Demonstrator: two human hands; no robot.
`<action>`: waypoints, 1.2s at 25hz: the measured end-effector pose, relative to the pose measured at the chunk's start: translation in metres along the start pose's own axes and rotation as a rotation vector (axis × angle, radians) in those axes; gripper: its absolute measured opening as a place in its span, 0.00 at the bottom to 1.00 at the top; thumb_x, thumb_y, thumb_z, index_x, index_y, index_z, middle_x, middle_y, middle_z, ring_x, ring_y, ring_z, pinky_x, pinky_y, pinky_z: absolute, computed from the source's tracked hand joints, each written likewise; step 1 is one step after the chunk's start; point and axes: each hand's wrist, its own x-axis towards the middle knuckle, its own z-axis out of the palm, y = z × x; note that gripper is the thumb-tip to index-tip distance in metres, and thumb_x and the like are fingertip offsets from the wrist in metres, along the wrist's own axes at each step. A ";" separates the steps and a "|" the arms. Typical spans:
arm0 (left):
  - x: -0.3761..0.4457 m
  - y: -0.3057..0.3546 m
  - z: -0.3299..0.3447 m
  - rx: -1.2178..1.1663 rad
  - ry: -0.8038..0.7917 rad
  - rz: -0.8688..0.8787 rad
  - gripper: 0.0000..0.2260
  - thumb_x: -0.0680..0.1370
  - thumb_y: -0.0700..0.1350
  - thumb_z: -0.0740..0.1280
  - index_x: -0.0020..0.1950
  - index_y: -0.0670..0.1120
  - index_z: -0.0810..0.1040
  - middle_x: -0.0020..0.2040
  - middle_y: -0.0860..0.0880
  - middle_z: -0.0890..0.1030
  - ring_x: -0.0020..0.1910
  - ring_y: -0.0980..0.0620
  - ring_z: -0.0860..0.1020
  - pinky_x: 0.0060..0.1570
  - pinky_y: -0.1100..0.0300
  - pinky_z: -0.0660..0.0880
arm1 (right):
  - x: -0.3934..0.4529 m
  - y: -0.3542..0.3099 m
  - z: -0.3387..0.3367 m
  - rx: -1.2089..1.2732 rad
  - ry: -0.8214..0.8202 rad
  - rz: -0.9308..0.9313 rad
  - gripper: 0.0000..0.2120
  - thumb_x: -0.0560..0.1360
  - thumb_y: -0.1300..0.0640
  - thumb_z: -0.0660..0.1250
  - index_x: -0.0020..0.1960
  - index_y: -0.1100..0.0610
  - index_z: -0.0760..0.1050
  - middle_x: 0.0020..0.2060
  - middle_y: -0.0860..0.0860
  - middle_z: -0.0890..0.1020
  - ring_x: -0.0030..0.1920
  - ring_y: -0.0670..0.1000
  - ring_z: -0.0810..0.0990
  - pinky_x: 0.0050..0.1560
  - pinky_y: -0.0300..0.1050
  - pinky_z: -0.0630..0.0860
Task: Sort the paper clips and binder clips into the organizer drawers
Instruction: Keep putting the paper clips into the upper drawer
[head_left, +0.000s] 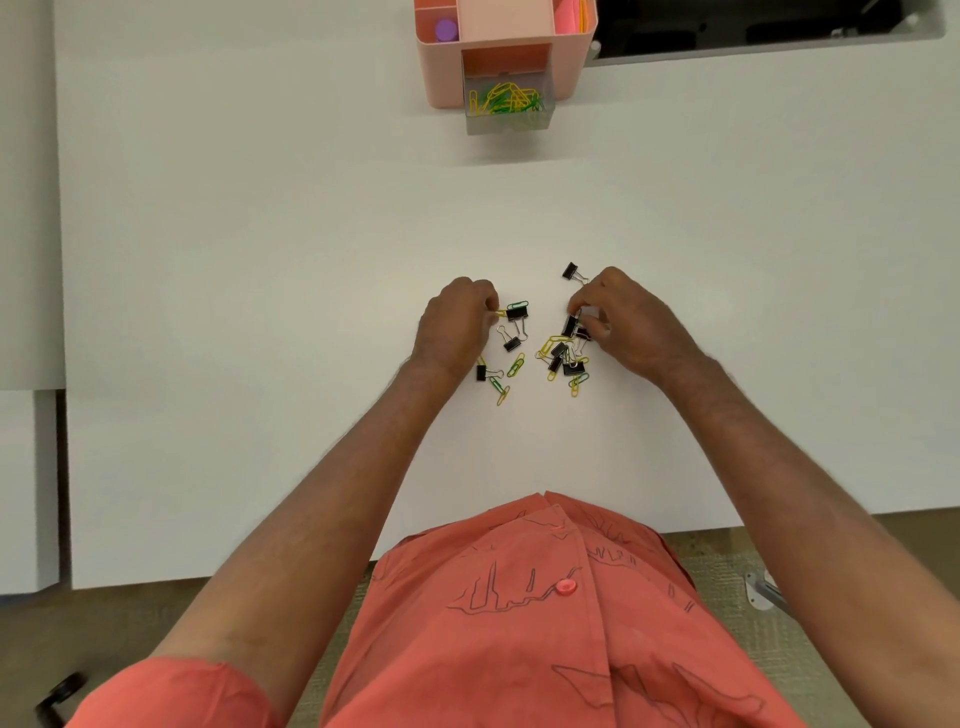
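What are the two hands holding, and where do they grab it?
The left hand pinches a yellow paper clip by its end. The right hand pinches a black binder clip; which part cannot be told.

- Both bare forearms reach forward over the table from coral short sleeves, angling in toward each other.
- Left hand (457, 325) sits knuckles up, fingers curled under, fingertips pinching a yellow paper clip (500, 313) at its inner edge.
- Right hand (621, 322) is knuckles up too, wrist bent slightly inward, thumb and curled fingers closed on a black binder clip (570, 325).
- The two hands are near each other but apart, a gap between them.
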 end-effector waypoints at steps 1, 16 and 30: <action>0.000 -0.002 -0.001 -0.037 -0.005 -0.012 0.03 0.79 0.42 0.69 0.51 0.46 0.81 0.48 0.48 0.81 0.43 0.46 0.80 0.45 0.52 0.77 | 0.001 0.001 -0.001 -0.003 -0.015 0.003 0.07 0.79 0.59 0.68 0.55 0.49 0.79 0.51 0.46 0.74 0.46 0.47 0.75 0.45 0.46 0.75; -0.001 -0.002 -0.005 0.092 -0.125 0.011 0.04 0.80 0.41 0.67 0.53 0.45 0.80 0.54 0.46 0.80 0.51 0.43 0.79 0.52 0.47 0.79 | -0.003 -0.045 0.001 0.772 -0.069 0.421 0.03 0.72 0.54 0.66 0.44 0.53 0.76 0.38 0.48 0.76 0.37 0.47 0.74 0.39 0.44 0.72; -0.019 -0.007 -0.002 -0.147 0.055 -0.016 0.05 0.77 0.41 0.66 0.46 0.45 0.82 0.43 0.51 0.82 0.43 0.51 0.80 0.44 0.54 0.78 | -0.017 -0.062 0.037 -0.198 0.121 0.346 0.06 0.78 0.50 0.70 0.52 0.49 0.82 0.49 0.49 0.80 0.53 0.54 0.78 0.46 0.46 0.68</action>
